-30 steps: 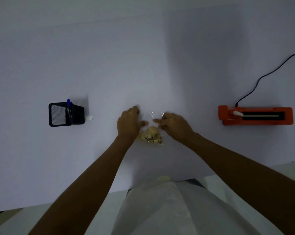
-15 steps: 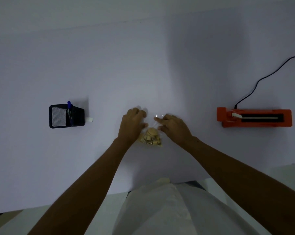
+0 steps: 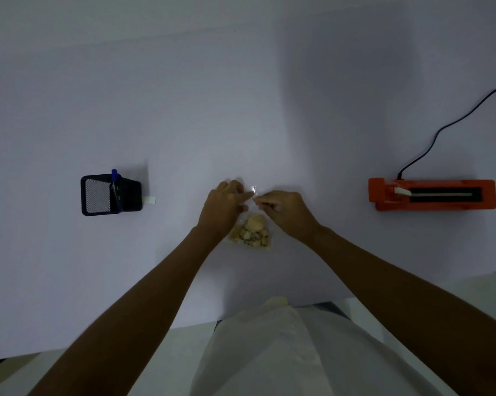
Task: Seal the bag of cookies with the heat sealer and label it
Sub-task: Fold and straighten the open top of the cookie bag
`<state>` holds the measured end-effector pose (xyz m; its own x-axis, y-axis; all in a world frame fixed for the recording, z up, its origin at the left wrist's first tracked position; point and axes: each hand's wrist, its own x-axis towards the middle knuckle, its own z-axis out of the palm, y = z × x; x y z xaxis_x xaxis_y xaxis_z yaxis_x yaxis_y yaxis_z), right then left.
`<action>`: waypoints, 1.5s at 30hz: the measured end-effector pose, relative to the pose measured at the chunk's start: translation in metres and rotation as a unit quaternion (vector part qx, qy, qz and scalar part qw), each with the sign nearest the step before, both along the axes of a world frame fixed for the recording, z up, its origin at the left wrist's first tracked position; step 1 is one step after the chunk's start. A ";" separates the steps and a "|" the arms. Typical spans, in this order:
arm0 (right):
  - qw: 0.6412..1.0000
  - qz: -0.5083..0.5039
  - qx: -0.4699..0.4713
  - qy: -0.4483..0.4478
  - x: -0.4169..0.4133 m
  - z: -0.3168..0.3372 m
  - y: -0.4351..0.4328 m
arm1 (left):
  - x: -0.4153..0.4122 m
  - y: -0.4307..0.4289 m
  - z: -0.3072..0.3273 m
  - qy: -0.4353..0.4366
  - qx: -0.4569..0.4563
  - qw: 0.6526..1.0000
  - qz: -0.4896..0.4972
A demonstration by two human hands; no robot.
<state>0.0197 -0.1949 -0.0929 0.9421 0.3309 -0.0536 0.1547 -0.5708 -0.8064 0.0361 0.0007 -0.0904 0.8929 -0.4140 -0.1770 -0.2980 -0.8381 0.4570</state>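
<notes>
**A:** Both hands are on it! The left hand [image 3: 222, 208] and right hand [image 3: 283, 210] pinch the clear top of the bag of cookies [image 3: 252, 231], fingertips almost meeting.

**B:** They're closer than a second ago. The bag lies mid-table, nearer the front edge.

**A:** It's a dim white table [image 3: 184, 110]. The orange heat sealer [image 3: 432, 194] sits by the right edge, its cable [image 3: 441, 130] trailing off. A black mesh holder [image 3: 109, 194] with a blue pen [image 3: 114, 178] stands toward the left, a small white label [image 3: 150, 199] just beside it.
</notes>
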 end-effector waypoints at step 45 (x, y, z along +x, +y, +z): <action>0.864 -0.291 0.226 0.343 -0.047 0.034 -0.009 | -0.061 -0.037 0.047 0.256 -0.382 0.788 0.410</action>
<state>-0.0268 -0.2044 -0.0594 0.7542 -0.0553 -0.6544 -0.6551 0.0052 -0.7555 -0.0248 -0.0366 -0.0436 0.8083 0.1036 -0.5797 0.5875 -0.0752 0.8057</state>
